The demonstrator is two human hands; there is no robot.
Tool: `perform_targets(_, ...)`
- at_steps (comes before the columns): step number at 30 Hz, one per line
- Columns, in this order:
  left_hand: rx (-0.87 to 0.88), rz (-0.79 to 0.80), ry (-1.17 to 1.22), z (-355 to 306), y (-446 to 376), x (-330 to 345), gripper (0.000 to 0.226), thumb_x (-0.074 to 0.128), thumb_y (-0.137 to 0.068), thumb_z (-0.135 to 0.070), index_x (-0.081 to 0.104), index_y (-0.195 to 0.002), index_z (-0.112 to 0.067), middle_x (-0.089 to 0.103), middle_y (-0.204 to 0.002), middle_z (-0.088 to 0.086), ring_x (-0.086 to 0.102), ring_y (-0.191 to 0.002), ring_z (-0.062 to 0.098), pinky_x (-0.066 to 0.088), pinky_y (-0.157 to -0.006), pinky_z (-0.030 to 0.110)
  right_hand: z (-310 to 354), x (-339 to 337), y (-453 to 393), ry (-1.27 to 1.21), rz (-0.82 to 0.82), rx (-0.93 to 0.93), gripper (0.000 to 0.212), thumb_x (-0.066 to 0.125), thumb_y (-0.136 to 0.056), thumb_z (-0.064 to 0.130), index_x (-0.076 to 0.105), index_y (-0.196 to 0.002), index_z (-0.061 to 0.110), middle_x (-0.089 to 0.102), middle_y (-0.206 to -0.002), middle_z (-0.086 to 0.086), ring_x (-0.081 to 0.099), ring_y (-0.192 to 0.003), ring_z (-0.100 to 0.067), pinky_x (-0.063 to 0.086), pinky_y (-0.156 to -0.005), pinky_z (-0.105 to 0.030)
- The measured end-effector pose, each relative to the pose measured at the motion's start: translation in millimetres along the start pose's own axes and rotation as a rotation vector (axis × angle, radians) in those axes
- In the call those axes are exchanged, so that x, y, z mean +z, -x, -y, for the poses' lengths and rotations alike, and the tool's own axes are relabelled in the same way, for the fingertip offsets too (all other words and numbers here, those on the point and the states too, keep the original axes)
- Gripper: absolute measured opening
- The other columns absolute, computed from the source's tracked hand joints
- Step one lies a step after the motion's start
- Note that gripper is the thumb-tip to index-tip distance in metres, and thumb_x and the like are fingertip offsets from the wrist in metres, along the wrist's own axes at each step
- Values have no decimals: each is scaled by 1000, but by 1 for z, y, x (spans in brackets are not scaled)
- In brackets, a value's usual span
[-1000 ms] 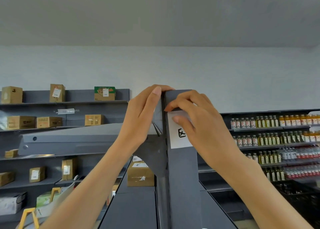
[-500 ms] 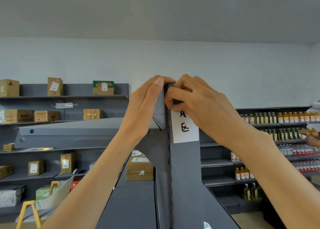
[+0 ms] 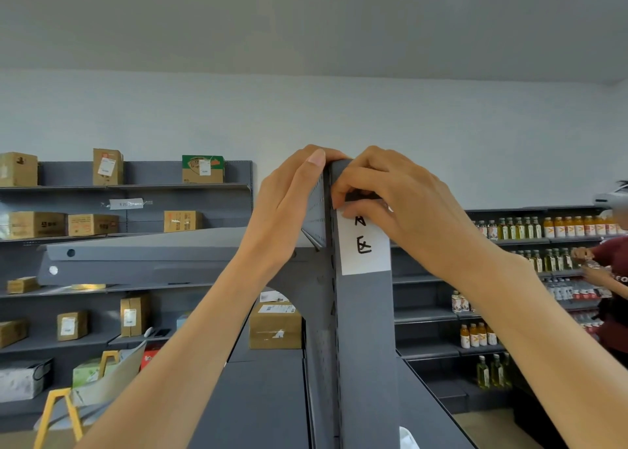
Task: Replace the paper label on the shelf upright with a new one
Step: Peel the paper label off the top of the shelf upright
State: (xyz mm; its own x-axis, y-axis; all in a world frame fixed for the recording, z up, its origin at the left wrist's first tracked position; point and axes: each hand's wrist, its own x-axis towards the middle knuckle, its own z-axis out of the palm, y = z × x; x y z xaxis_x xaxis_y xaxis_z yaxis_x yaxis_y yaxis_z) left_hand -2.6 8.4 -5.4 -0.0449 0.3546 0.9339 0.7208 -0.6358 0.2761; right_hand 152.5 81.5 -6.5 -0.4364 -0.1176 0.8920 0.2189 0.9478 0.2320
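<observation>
Here, one grey metal shelf upright (image 3: 365, 346) rises through the middle of the view, and two bare hands meet at its top. One white paper label (image 3: 365, 248) sits flat on the front face of the upright, just below its top end, with two black handwritten characters stacked on it; the upper character is partly covered by fingers. The right hand (image 3: 401, 204) is curled over the top edge of the label, its fingertips (image 3: 343, 193) pressed against the paper and the metal; whether they pinch the paper or only press on it cannot be told. The left hand (image 3: 289, 210) wraps the left side of the upright at the same height, its thumb (image 3: 314, 163) hooked over the top end in a firm closed hold on the metal. To the left of the upright, grey wall shelves (image 3: 129, 187) carry brown cardboard boxes (image 3: 35, 224), about a dozen, many with white stickers. One more cardboard box (image 3: 275, 326) sits just left of the upright, lower down. To the right of the upright, shelves hold many rows of small bottles (image 3: 509, 227), too many to count. One other person in a dark red top (image 3: 611, 261) stands at the far right edge.
</observation>
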Motion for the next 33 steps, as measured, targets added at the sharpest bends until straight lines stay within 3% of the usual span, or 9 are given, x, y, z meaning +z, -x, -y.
perform_targets(3,-6,-4,9,-1,1,0,41,31,-103,-25,68,-113,-9,70,-112,4,63,-109,12,47,-95,23,3,2,8,80,-6,-21,14,72,-84,31,66,-94,23,58,-106,6,51,-94,-13,53,-70,-36)
perform_targets(7,-9,-9,-11,-1,1,-1,39,30,-105,-22,67,-112,-11,69,-114,2,62,-109,8,45,-90,15,7,13,35,162,11,-85,31,69,-79,47,58,-95,23,58,-96,6,50,-84,-15,44,-71,-31)
perform_targets(15,16,3,-10,2,0,0,42,29,-103,-25,67,-114,-11,70,-116,0,61,-107,2,42,-86,9,9,25,58,56,31,-78,17,65,-78,26,56,-92,23,51,-80,11,50,-73,-14,47,-65,-27)
perform_targets(26,11,-27,-13,0,-1,0,42,29,-101,-27,68,-111,-13,70,-112,-3,63,-108,7,49,-91,33,15,18,50,70,74,-33,24,68,-78,24,55,-98,22,50,-74,9,50,-67,-14,43,-59,-22)
perform_targets(33,1,-34,-27,-2,1,0,43,29,-101,-27,68,-112,-13,70,-116,0,62,-111,10,51,-92,38,19,20,50,127,45,-26,26,67,-76,20,57,-100,21,51,-70,9,49,-61,-15,38,-61,-22)
